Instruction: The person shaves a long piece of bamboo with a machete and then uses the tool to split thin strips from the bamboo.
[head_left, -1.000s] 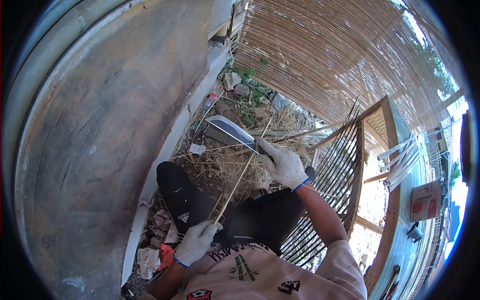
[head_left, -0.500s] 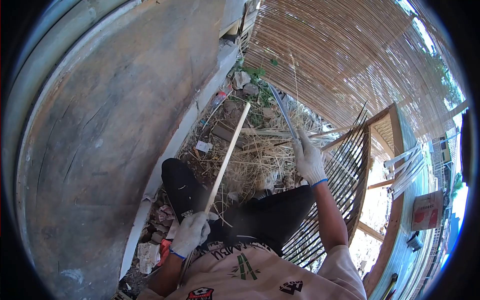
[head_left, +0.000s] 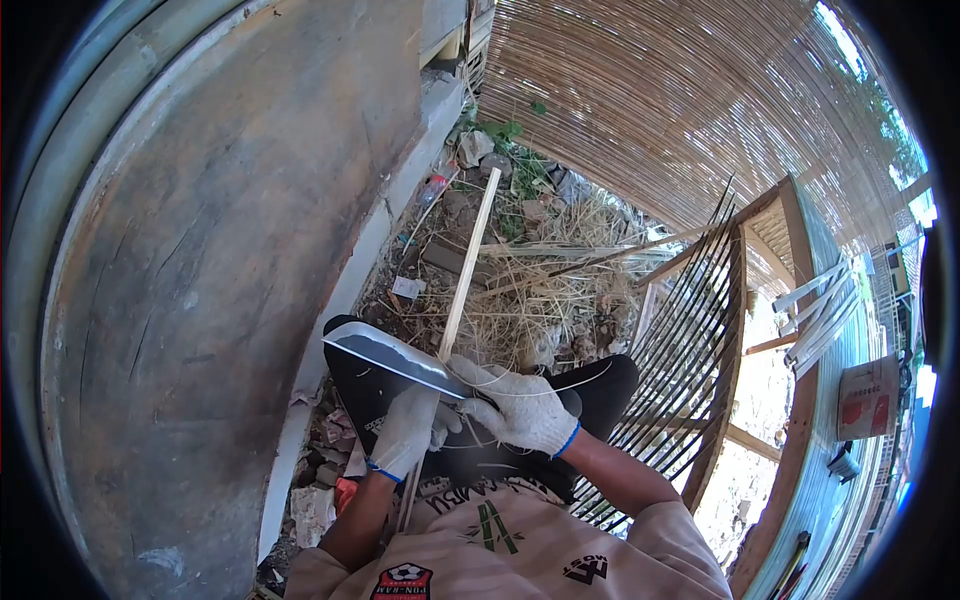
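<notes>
My left hand [head_left: 406,432], in a white work glove, is closed around a long pale bamboo strip [head_left: 470,265]. The strip stands up and away from my lap, and its lower end passes down beside my shirt. My right hand [head_left: 518,408], gloved too, grips a large knife [head_left: 385,354] whose broad blade points left. The handle is mostly hidden in my fingers. Just above my left hand, the blade lies across the strip and covers part of it. A thin curled sliver [head_left: 590,380] shows by my right hand.
Dry shavings [head_left: 540,310] and rubble cover the ground ahead. On the left leans a large worn board [head_left: 220,250]. A slatted bamboo frame [head_left: 680,370] stands at the right, below a bamboo screen [head_left: 640,100]. A cardboard box [head_left: 867,398] sits at far right.
My right hand has swung the knife down and left from the far right, bringing the blade across the strip. My left hand has moved slightly right, still holding the strip.
</notes>
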